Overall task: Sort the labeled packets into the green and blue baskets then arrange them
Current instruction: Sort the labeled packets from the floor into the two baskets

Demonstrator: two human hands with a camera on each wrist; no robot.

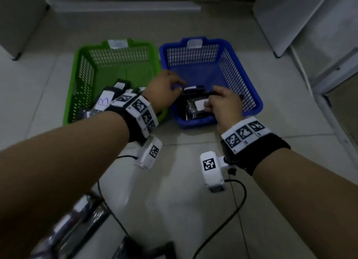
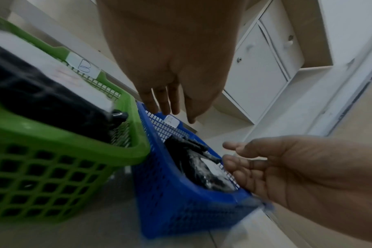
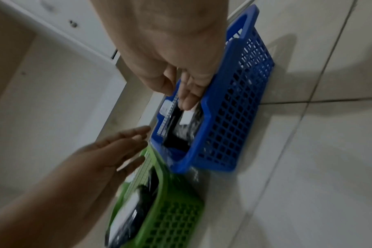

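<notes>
Two mesh baskets stand side by side on the floor: the green basket [image 1: 81, 74] on the left, tagged "B", and the blue basket [image 1: 238, 78] on the right. Dark packets with white labels [image 1: 193, 107] lie at the near end of the blue basket. My right hand [image 1: 224, 100] reaches into it, fingertips [image 3: 186, 100] touching a packet's white label [image 3: 186, 119]. My left hand [image 1: 166, 88] hovers over the blue basket's left edge; the left wrist view shows its fingers [image 2: 164, 100] straight and holding nothing. More packets [image 1: 104, 102], one marked "B", fill the near end of the green basket.
Several loose dark packets [image 1: 77, 220] lie on the tiled floor at the lower left, near my left forearm. Black cables [image 1: 232, 210] trail across the floor below the wrists. White cabinets [image 1: 310, 26] stand to the right and behind the baskets.
</notes>
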